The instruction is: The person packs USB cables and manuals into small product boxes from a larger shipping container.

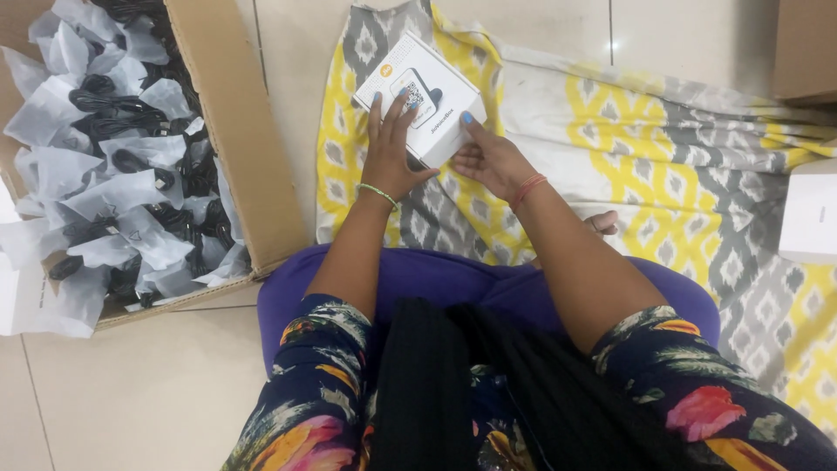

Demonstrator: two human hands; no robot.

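I hold a small white product box (422,87) with a printed picture on its top face, over a yellow, grey and white patterned cloth (663,139) spread on the floor. My left hand (389,148) lies flat on the box's top with fingers spread, a green bangle on the wrist. At the box's near right corner, my right hand (490,157) grips it from below, with the thumb on the side face and a red thread on the wrist.
A large open cardboard carton (237,131) at left holds several black cables in clear plastic bags (113,166). Another white box (811,214) sits at the right edge, a brown carton (806,48) at top right. Tiled floor (131,392) lies around my seated legs.
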